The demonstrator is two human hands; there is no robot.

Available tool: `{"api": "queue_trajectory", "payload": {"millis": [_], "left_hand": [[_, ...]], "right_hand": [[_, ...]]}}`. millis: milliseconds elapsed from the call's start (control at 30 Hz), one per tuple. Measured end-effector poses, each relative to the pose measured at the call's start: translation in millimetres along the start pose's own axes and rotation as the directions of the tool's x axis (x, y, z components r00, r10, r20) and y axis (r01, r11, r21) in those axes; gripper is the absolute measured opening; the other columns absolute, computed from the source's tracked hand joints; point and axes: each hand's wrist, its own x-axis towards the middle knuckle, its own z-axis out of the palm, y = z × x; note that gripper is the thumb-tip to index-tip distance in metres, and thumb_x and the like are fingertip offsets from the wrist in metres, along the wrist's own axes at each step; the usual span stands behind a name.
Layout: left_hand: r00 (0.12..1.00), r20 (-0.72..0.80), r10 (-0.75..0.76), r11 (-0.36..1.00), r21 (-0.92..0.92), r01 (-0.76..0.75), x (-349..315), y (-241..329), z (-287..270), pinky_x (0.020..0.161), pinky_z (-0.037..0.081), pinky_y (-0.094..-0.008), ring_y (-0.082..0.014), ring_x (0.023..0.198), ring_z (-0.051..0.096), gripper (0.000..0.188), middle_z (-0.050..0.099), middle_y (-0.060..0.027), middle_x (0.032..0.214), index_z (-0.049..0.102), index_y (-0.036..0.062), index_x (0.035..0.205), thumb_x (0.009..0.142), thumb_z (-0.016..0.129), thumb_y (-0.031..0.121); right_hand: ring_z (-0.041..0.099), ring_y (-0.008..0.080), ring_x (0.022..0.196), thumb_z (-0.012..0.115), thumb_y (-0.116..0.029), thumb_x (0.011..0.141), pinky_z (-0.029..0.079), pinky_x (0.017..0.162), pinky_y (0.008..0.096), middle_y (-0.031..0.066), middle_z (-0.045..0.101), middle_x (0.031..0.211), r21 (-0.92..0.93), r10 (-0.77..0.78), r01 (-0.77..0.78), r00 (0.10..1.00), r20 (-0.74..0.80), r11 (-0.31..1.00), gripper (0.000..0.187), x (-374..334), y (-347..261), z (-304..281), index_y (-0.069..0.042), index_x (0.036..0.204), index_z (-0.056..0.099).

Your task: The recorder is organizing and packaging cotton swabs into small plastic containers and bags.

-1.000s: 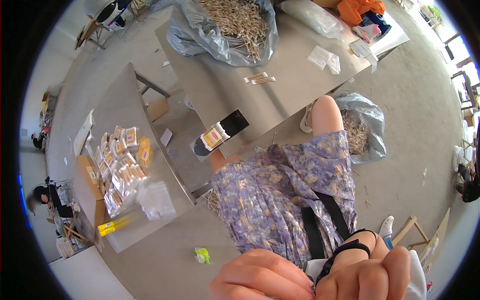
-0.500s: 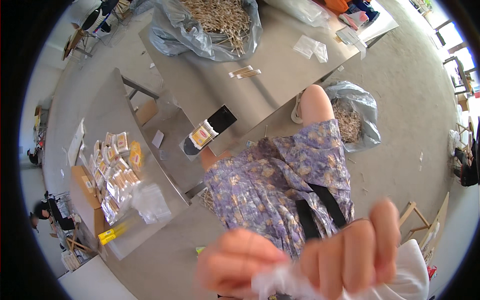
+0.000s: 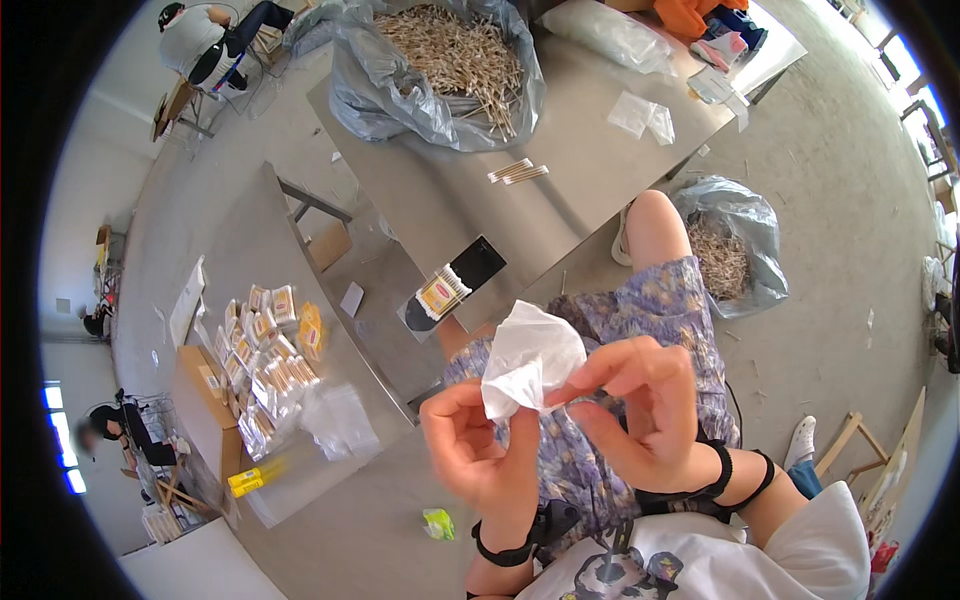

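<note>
My left hand (image 3: 482,452) and my right hand (image 3: 645,408) are raised in front of my lap, both pinching a small crumpled white plastic bag (image 3: 530,358). The left thumb and fingers grip its lower left corner. The right fingertips pinch its right edge. Below the hands is my flowered skirt (image 3: 670,310) and bare knee. On the steel table (image 3: 600,170) ahead lie a few bundled thin sticks (image 3: 518,172) and a black-handled packet of sticks (image 3: 455,284) at the table's near edge.
A big grey plastic bag of thin sticks (image 3: 450,60) sits on the table's far side. Another bag of sticks (image 3: 735,250) lies on the floor right. A second table (image 3: 240,260) left carries several small packets (image 3: 265,345) and a cardboard box (image 3: 205,405). People sit far left and top.
My hands have risen from the lower edge of the picture toward the middle, and the white bag, barely seen before, is now held up between them.
</note>
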Motion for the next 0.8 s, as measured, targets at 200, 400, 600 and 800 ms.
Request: {"api": "queue_trajectory", "payload": {"millis": [200,400,600,800], "left_hand": [[0.996,0.019,0.09,0.993,-0.079,-0.088,-12,-11,6,0.091,0.05,-0.0329,-0.0196,0.104,0.06,0.042,0.058,-0.0128,0.112,0.051,0.0007,0.113,0.079,0.076,-0.005],[0.902,0.338,0.269,0.915,0.202,-0.349,6,-14,-7,0.097,0.044,-0.0403,-0.0272,0.108,0.059,0.034,0.058,-0.0181,0.117,0.054,-0.0002,0.108,0.08,0.071,-0.002],[0.988,0.106,0.112,0.969,-0.23,-0.085,18,16,-5,0.089,0.042,-0.0348,-0.0228,0.105,0.056,0.058,0.06,-0.0131,0.11,0.046,0.0015,0.122,0.076,0.079,0.015],[0.984,0.172,0.038,0.995,-0.095,-0.022,6,58,2,0.08,0.045,-0.0324,-0.0201,0.079,0.057,0.049,0.056,-0.0093,0.098,0.048,0.0075,0.119,0.083,0.076,0.025]], "right_hand": [[0.057,0.0151,0.1,0.073,0.01,0.082,0.05,0.085,0.0295,0.0109,0.05,0.12,0.17,0.168,-0.137,0.969,-0.183,0.976,0.046,1,14,3,-0.004,0.116,0.045],[0.059,0.0124,0.104,0.076,-0.003,0.086,0.05,0.087,0.028,0.0066,0.057,0.116,0.535,0.663,-0.573,0.748,0.031,0.621,0.044,16,-3,-15,-0.001,0.12,0.049],[0.058,0.0096,0.098,0.065,0.002,0.084,0.049,0.084,0.0276,0.0042,0.058,0.109,0.321,0.531,-0.498,0.847,-0.019,0.806,0.033,17,-12,-23,0.001,0.113,0.052],[0.061,0.0151,0.095,0.067,-0.001,0.084,0.048,0.076,0.0283,0.008,0.061,0.107,0.132,0.21,-0.236,0.96,0.183,0.963,0.028,17,-42,-30,0.001,0.112,0.061]]}}
